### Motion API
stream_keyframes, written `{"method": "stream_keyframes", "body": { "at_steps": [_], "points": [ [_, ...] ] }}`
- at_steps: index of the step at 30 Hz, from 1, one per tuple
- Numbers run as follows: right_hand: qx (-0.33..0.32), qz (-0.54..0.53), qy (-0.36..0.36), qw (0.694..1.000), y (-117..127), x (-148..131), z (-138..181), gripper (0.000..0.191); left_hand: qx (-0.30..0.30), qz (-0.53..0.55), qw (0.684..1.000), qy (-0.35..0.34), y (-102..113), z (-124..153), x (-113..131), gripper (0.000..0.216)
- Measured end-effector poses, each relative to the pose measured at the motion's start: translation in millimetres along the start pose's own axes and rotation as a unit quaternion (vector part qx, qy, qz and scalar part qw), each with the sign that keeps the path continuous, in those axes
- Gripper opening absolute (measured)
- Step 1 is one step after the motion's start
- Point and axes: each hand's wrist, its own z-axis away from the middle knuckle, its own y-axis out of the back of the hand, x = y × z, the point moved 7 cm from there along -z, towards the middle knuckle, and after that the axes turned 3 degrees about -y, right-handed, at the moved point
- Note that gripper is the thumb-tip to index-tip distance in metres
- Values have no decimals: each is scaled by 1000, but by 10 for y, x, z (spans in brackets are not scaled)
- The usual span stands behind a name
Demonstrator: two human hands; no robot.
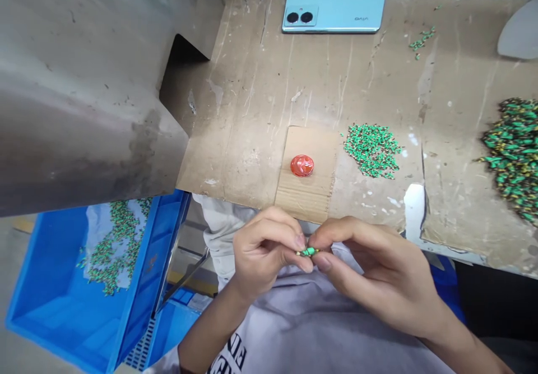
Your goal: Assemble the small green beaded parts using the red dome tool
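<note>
Thumb and forefinger of my left hand (267,245) pinch one end of a small green piece with brass-coloured ends (310,251). My right hand (374,262) pinches its other end, so the two sets of fingertips nearly meet in front of the table edge. Just beyond them, a small round red dish (302,165) with a shiny surface rests on a cardboard square (309,197). To its right lies a heap of tiny green and dark pieces (372,149). A bigger pile of green and brass-coloured pieces (516,158) is at the far right.
A light blue phone (336,12) lies at the back of the cardboard-covered table (252,99). A few green bits (422,38) are scattered right of it. Metal housing (84,82) stands at left, above a blue bin (54,306) containing more green pieces. A white object (521,32) shows at upper right.
</note>
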Motion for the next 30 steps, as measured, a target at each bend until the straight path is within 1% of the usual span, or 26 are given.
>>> {"method": "stream_keyframes", "body": {
  "at_steps": [6, 8, 11, 15, 21, 25, 30],
  "points": [
    [-3, -9, 11, 1000, -15, 0, 10, 15, 14, -4, 1000, -18, 3, 38, 21, 25],
    [-8, -21, 14, 1000, -24, -2, 3, 20, 16, -1, 1000, -10, 3, 44, 3, 26],
    [-21, -31, 26, 999, -37, -21, -6, 29, 10, 8, 1000, 23, 3, 49, -40, 29],
    [-33, -34, 10, 999, -42, -2, 0, 30, -2, 27, 999, 37, -2, 46, -45, 28],
    [-34, -36, 10, 999, -42, -3, -3, 32, -13, 35, 999, -10, -11, -2, 10, 26],
    [-41, -37, 12, 998, -55, -13, -15, 28, -28, 49, 998, -38, -3, -27, 39, 25],
    [-41, -27, 26, 998, -59, -38, -19, 26, -33, 27, 997, -70, 13, -40, 101, 19]
  ]
}}
